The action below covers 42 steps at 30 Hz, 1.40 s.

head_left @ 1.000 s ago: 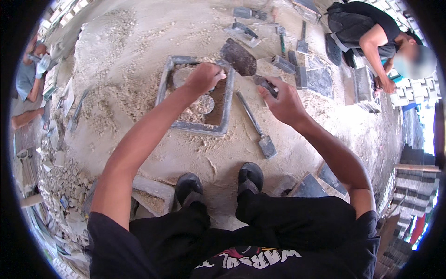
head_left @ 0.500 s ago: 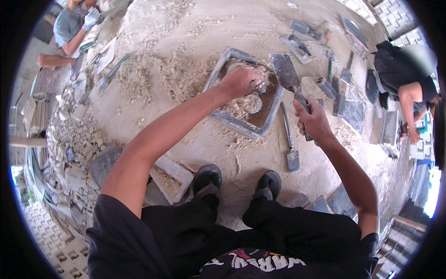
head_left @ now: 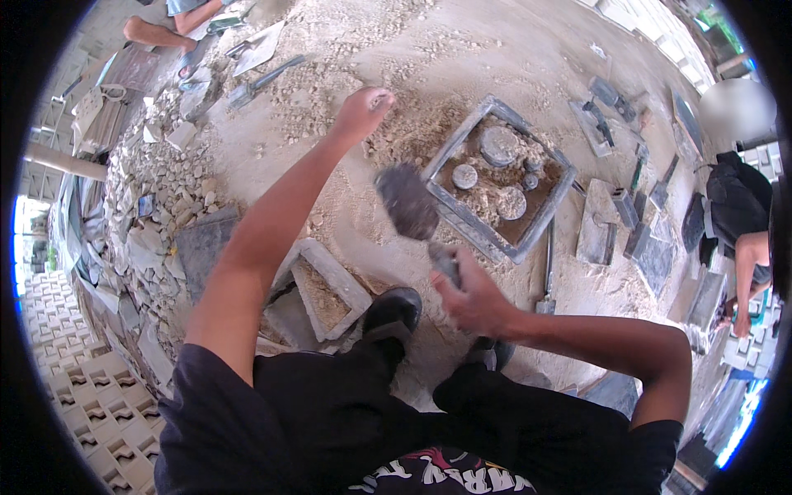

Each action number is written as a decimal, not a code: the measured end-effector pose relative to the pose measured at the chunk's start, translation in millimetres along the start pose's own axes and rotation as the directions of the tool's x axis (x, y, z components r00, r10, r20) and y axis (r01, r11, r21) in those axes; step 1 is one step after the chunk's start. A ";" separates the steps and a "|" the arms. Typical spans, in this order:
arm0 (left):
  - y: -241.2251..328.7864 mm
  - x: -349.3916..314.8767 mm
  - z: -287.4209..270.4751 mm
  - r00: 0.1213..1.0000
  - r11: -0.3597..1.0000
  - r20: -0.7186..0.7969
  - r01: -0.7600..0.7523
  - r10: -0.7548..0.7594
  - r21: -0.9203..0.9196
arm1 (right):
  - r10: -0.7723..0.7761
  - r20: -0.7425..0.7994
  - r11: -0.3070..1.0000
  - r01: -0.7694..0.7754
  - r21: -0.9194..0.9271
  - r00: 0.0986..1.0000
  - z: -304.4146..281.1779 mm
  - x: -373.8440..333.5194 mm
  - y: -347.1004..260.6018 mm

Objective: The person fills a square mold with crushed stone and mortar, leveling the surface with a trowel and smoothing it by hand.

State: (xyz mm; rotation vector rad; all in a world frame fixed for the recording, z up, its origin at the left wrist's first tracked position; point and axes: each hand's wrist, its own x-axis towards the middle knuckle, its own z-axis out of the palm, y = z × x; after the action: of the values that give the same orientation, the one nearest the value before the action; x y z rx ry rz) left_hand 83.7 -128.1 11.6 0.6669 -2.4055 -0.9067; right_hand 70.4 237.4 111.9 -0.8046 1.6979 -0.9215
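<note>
My right hand (head_left: pixel 472 290) is wrapped round the handle of a trowel (head_left: pixel 406 200). The trowel's broad dark blade points away from me, beside the near left side of a rectangular grey frame (head_left: pixel 474 233). Inside that frame sit pale round pieces, among them a large disc (head_left: pixel 499 145) and two smaller ones, with crumbly sandy mix around them. My left hand (head_left: pixel 363 114) hovers over loose sandy mix (head_left: pixel 408 136) left of the frame. Its fingers are curled in, and whatever they may hold is hidden.
A second, smaller frame (head_left: pixel 356 299) lies by my left foot. Broken stone rubble (head_left: pixel 153 239) is heaped at the left. A long-handled tool (head_left: pixel 549 268) and several flat blocks lie right of the frame. Other people sit at the far left and at the right (head_left: pixel 747 272).
My left hand has gone from inside the frame to the sandy mix at its left. My right hand has swung the trowel leftward across the frame. The view has turned left.
</note>
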 end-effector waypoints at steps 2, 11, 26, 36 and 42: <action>-28.4 -6.6 -3.3 0.993 0.989 0.001 0.114 -0.115 0.093 | 0.035 -0.001 0.995 -0.035 -0.095 0.999 30.3 15.2 38.4; -104.0 -42.8 21.9 0.970 0.960 0.084 0.210 -0.228 0.184 | 0.197 -0.320 0.979 -0.170 0.109 0.927 153.0 79.0 94.1; -98.7 -28.1 32.9 0.973 0.974 0.030 0.228 -0.228 0.002 | 0.237 -0.286 0.965 -0.259 -0.041 0.929 138.9 72.9 95.7; -101.1 -32.3 34.8 0.958 0.958 0.040 0.286 -0.284 -0.033 | 0.125 -0.248 0.980 -0.159 -0.122 0.961 109.5 202.9 39.0; -91.7 -2.3 22.4 0.940 0.942 -0.091 0.321 -0.329 -0.096 | 0.167 -0.316 0.986 -0.151 0.072 0.934 116.1 278.8 16.2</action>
State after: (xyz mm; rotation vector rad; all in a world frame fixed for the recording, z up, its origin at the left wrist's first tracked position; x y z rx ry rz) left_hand 97.1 -177.0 -68.1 1.0767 -2.1883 -1.0625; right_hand 102.9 -14.8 -51.7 -0.4939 1.9827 -1.0160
